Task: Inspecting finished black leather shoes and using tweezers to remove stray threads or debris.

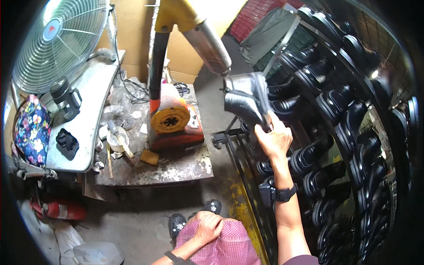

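My right hand (274, 138) is closed around the sole edge of a shiny black ankle boot (245, 97). The boot is held up in the air, tilted, with its shaft toward the left. Just above it, close to the boot's upper edge, is the tip of a grey metal nozzle (207, 48) on a yellow arm. That arm belongs to an orange and yellow machine (174, 128) on the bench. My left hand (209, 228) lies on the pink checked cloth (234, 243) over my lap, holding nothing, its fingers loosely bent.
Racks of black boots (318, 154) fill the right side. The worn bench (185, 168) bears a white pot (118, 140) with a brush and a yellow sponge (149, 157). Left are a large fan (66, 48), a white table (66, 157), a dark flask (65, 99) and a red cylinder (62, 210).
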Tool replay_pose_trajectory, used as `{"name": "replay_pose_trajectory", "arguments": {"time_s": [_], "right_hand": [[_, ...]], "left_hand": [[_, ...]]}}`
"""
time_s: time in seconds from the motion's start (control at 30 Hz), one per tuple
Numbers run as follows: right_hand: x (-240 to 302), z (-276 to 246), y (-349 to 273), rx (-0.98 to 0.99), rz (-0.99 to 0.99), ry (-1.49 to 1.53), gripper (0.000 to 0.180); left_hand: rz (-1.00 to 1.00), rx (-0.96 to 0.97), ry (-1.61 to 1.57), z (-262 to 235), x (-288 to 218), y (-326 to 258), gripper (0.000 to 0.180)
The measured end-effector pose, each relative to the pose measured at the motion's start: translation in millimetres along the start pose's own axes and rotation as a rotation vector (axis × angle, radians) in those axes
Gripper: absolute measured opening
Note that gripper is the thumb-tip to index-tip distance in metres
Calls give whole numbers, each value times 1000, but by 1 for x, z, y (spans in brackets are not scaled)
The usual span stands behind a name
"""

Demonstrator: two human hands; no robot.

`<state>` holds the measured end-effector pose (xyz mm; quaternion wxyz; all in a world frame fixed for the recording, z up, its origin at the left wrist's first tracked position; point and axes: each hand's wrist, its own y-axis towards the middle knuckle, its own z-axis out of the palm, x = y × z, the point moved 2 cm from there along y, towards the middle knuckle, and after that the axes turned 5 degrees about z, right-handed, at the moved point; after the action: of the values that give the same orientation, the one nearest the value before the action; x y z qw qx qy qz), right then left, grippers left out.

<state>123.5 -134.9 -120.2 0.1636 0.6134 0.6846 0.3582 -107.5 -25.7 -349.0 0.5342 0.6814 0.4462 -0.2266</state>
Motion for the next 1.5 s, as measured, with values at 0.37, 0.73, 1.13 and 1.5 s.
{"name": "replay_pose_trajectory", "arguments": {"time_s": [0.37, 0.73, 1.13, 1.5], "right_hand": [[-54, -49, -116, -260, 777, 1088, 49], [-133, 28, -41, -568, 996, 1097, 46], [-194, 70, -26, -348, 967, 600, 45], [-140, -15, -138, -481, 1207, 1253, 23]], "left_hand": [[15, -11, 6, 4, -2, 6, 9], [-3, 4, 11, 8, 2, -1, 8], [28, 8, 16, 15, 5, 5, 8], [47, -6, 44, 10, 4, 2, 7]]}}
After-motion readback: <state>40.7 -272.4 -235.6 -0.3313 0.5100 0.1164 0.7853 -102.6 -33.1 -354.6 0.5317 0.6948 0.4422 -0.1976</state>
